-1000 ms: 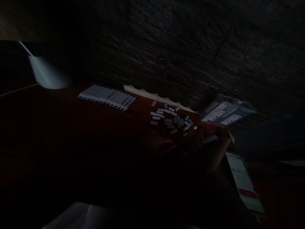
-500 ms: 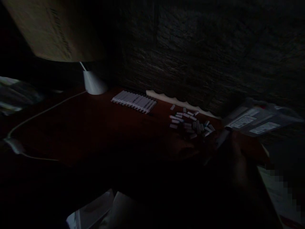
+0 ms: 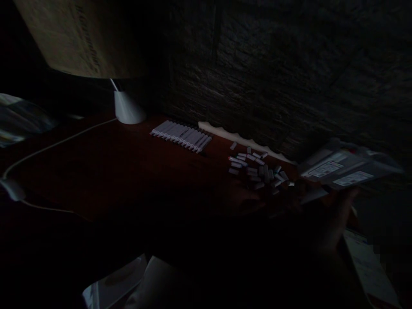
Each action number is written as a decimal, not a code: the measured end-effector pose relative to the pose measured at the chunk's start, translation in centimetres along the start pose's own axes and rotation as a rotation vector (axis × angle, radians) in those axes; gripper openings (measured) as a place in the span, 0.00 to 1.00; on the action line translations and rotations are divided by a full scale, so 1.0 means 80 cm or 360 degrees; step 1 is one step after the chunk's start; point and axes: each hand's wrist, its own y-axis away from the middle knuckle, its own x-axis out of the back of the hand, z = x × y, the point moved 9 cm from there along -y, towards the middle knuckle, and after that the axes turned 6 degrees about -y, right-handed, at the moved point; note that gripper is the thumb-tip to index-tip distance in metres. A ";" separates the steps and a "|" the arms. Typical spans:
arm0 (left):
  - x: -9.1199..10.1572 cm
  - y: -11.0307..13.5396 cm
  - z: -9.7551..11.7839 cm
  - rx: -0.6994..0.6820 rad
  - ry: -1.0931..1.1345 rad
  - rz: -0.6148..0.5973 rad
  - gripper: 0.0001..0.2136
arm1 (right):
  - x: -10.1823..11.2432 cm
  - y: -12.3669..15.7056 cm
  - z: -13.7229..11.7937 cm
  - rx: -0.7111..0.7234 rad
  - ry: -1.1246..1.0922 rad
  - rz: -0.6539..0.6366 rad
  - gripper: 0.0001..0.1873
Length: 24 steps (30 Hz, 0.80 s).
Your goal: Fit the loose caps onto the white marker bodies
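The scene is very dark. A pale marker [image 3: 313, 196] lies slantwise by my right hand [image 3: 337, 219], whose thumb side is faintly lit; the fingers appear closed on it. My left hand [image 3: 243, 197] is a dim shape low beside a scatter of marker caps [image 3: 266, 172], and its fingers are mostly lost in shadow. Several small white caps, a few with coloured ends, lie loose on the reddish-brown tabletop [image 3: 128, 167]. Left of them, a neat row of white markers [image 3: 182, 135] lies side by side.
A clear plastic case [image 3: 350, 165] with two labels stands at the right, by the stone-textured wall [image 3: 257, 77]. A scalloped white strip [image 3: 238, 137] runs along the wall. A lamp [image 3: 128, 109] with its cord [image 3: 58, 142] stands at the back left.
My right hand and the marker have moved to the right, and the marker now lies flatter. The left hand stays in about the same place. The view has shifted slightly.
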 end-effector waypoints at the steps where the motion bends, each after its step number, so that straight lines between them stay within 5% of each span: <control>1: 0.001 0.000 0.001 0.0008 -0.0001 0.0010 0.14 | 0.001 -0.001 0.000 -0.0007 -0.0027 -0.0003 0.35; 10: 0.002 0.000 0.002 0.0036 0.0050 0.0042 0.19 | 0.021 -0.001 0.003 -0.0059 -0.0188 0.0299 0.24; 24: -0.005 0.000 -0.005 0.0081 0.0213 -0.0051 0.14 | 0.014 -0.013 -0.007 0.0141 0.0173 0.0113 0.27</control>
